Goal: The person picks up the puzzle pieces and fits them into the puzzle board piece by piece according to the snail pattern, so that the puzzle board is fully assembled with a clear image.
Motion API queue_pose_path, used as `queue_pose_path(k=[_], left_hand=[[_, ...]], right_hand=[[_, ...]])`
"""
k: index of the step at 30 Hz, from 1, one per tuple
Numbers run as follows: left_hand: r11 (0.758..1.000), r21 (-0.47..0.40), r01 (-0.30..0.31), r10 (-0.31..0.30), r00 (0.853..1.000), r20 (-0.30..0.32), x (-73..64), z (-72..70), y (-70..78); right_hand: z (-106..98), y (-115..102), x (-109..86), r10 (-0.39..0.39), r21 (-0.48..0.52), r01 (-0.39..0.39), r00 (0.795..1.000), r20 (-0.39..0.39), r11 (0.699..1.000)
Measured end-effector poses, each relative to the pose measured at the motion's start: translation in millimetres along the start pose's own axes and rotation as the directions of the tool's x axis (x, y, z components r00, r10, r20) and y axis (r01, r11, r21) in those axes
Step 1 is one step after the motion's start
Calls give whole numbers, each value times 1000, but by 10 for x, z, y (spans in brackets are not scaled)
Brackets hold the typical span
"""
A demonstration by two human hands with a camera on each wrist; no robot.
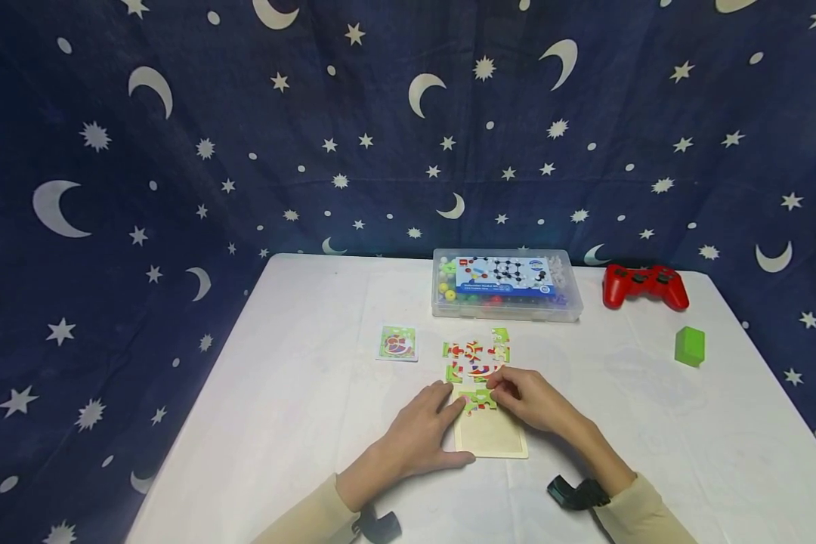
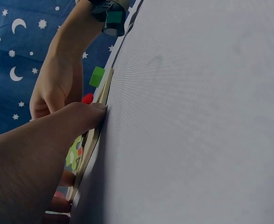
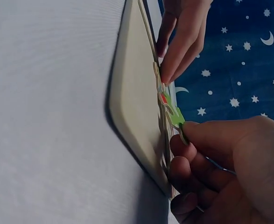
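A shallow wooden puzzle tray (image 1: 491,438) lies on the white table, with green puzzle pieces along its far side. My left hand (image 1: 418,431) rests at the tray's left side, fingers extended and spread. Its index finger touches the pieces there, and the thumb (image 2: 87,114) lies on the tray's near edge. From the right, my right hand (image 1: 533,399) pinches a green puzzle piece (image 3: 177,120) between thumb and index finger, over the tray's far right part. Just beyond the tray lie several loose puzzle pieces (image 1: 472,350) in red, white and green.
A small picture of a snail-like figure (image 1: 397,344) lies left of the loose pieces. Behind them stands a clear plastic box (image 1: 442,310) of coloured balls. A red game controller (image 1: 644,285) and a green block (image 1: 690,345) sit at the right.
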State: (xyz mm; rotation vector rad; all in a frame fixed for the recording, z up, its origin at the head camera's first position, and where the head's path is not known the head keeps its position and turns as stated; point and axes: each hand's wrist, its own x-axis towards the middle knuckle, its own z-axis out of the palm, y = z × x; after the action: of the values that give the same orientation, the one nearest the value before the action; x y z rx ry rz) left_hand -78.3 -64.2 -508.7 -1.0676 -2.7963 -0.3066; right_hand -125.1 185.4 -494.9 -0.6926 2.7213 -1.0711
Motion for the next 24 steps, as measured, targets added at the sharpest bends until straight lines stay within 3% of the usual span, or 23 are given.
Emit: queue_pose_path(k=[9,17,24], left_hand=[[1000,-1,-1,1,1000,5,7,-9,3],[1000,0,7,-7,1000,30,8,-7,6],[1000,-10,8,-7,999,45,5,-11,3]], right_hand=[[48,26,-8,-64,-17,64,997,-38,998],[63,38,-18,-90,-52,91,996,22,995],[73,38,-13,-96,-52,96,995,15,994]])
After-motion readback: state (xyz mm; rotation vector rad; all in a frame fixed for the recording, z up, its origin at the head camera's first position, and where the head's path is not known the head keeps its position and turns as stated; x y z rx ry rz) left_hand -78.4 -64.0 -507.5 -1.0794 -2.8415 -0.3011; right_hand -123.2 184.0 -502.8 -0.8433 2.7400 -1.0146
